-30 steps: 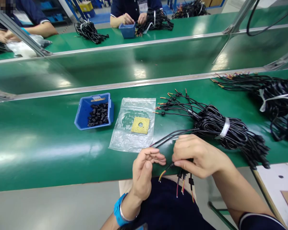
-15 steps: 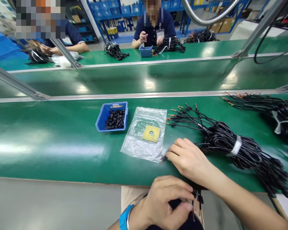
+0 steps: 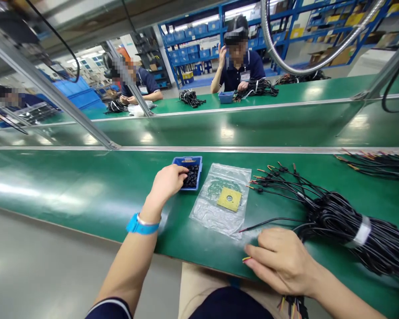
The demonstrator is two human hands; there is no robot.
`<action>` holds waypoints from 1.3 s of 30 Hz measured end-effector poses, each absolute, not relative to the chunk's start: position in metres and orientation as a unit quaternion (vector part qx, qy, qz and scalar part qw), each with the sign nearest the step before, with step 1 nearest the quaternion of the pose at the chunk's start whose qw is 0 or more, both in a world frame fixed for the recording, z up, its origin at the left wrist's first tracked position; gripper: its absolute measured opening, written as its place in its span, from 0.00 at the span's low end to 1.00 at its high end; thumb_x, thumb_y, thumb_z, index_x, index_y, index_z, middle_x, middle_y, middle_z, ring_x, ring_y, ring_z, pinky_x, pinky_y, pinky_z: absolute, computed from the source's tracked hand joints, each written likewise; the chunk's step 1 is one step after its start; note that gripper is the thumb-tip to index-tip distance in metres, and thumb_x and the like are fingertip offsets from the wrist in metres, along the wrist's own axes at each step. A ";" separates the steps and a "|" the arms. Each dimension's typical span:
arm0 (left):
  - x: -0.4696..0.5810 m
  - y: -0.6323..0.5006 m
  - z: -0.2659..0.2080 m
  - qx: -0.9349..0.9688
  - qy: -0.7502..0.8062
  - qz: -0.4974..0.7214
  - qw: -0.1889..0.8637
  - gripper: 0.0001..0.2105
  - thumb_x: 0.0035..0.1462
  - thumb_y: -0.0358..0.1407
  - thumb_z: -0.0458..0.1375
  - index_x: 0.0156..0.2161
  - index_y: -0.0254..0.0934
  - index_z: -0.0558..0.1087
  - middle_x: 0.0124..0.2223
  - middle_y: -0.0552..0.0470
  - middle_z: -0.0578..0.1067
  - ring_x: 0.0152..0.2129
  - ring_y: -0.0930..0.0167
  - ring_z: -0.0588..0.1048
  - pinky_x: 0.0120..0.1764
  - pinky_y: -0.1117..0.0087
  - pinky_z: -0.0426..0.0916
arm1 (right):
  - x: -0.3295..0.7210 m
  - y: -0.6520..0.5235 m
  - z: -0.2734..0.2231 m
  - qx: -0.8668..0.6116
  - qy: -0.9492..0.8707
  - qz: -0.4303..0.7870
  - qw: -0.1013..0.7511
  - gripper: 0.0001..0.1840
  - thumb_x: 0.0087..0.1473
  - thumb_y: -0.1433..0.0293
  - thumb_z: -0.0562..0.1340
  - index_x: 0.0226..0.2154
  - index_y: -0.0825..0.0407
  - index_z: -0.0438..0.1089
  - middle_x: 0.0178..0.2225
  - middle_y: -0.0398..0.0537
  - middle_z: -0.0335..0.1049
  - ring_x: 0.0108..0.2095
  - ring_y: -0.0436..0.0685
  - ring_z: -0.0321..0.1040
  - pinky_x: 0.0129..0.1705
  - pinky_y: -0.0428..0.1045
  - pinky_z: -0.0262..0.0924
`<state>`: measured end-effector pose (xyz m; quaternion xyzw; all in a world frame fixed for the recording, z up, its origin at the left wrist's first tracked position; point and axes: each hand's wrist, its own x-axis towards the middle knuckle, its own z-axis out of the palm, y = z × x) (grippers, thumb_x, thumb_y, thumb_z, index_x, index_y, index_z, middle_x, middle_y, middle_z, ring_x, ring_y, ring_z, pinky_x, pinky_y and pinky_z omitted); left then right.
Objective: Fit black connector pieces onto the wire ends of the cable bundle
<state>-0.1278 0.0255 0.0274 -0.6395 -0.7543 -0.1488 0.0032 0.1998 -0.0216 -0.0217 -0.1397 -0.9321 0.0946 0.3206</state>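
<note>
the left hand (image 3: 169, 182) was in a blue plastic tray (image 3: 200, 170) of small black parts (image 3: 192, 176) near the far edge of the green bench (image 3: 69, 190); its hold couldn't be told. picking one seemed in hand, calling for a narrow pinch. the right hand (image 3: 282, 262) pinched a yellow-and-red wire tip (image 3: 246, 259) by the near edge.

Your green tabletop (image 3: 73, 181) is smooth and glossy, throwing back streaks of light. The blue bin (image 3: 200, 172) beside you looks like moulded plastic, its small black pieces (image 3: 192, 176) a duller, hard plastic. Your clear bag (image 3: 206, 208) is thin, crinkled, shiny film; the yellow square (image 3: 224, 200) on it looks matt and rough, sponge-like. Your black cables (image 3: 332, 207) have smooth sheathing with a slight sheen. The ribbed conduit (image 3: 292, 68) is shiny metal, and your beige trousers (image 3: 197, 283) are matt cloth.
</note>
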 end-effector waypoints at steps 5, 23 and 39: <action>-0.125 0.065 0.012 -0.651 -0.749 -0.118 -0.019 0.12 0.54 0.31 0.60 0.43 0.38 0.80 0.48 0.42 0.80 0.46 0.56 0.77 0.49 0.59 0.69 | 0.201 -0.022 -0.026 -0.157 -0.927 0.109 0.323 0.12 0.63 0.71 0.55 0.35 0.52 0.74 0.19 0.41 0.59 0.20 0.51 0.53 0.25 0.50 0.41; -0.076 0.000 0.013 -0.461 -0.545 -0.546 -0.438 0.14 0.44 0.38 0.70 0.35 0.33 0.77 0.33 0.50 0.78 0.31 0.66 0.81 0.34 0.68 0.78 | 0.201 -0.019 -0.025 -0.134 -0.913 0.122 0.366 0.17 0.64 0.66 0.51 0.36 0.54 0.73 0.19 0.42 0.61 0.20 0.52 0.54 0.24 0.50 0.44; -0.002 0.017 -0.009 -0.830 -0.538 -0.095 -0.108 0.18 0.56 0.24 0.53 0.52 0.35 0.68 0.38 0.43 0.80 0.36 0.60 0.79 0.39 0.61 0.74 | 0.197 -0.024 -0.028 -0.194 -0.905 0.086 0.368 0.18 0.62 0.73 0.49 0.23 0.51 0.65 0.19 0.42 0.63 0.20 0.50 0.57 0.24 0.49 0.49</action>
